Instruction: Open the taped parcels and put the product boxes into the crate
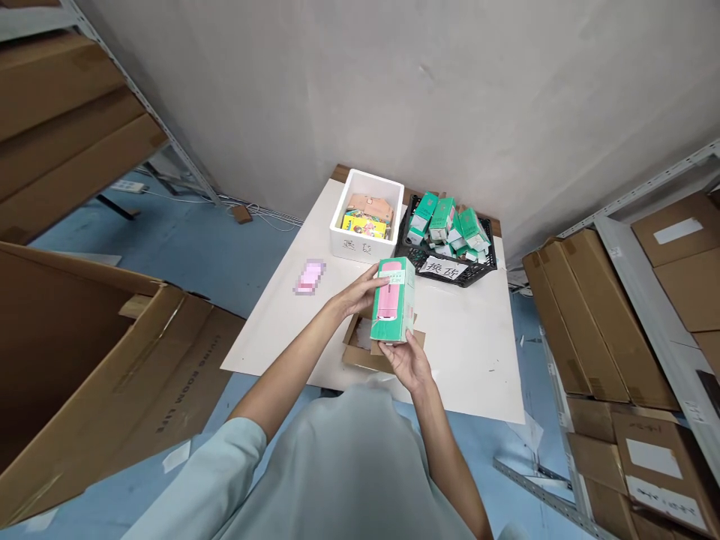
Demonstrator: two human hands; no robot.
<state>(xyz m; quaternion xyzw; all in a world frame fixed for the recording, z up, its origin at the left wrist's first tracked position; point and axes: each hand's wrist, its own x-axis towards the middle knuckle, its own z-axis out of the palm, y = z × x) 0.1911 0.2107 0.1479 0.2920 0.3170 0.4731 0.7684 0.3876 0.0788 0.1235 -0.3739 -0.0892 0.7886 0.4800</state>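
Observation:
Both hands hold a green box (388,304) with a pink picture on its front, lifted over the front of the table. My left hand (360,291) grips its upper left side, fingers lying across the front. From below, my right hand (409,361) supports the bottom edge at the right. Partly hidden beneath it, an opened small cardboard carton (360,355) sits on the table, with something pale inside. Behind stand a white foam bin (360,246) holding a yellow printed box and brown cardboard, and a black plastic crate (466,276) with several similar green boxes.
A blurred pink item (309,277) lies on the white table (472,360) at left. A large open carton (185,360) stands left of the table. Shelves with cartons (596,315) line the right, and a wall rises behind.

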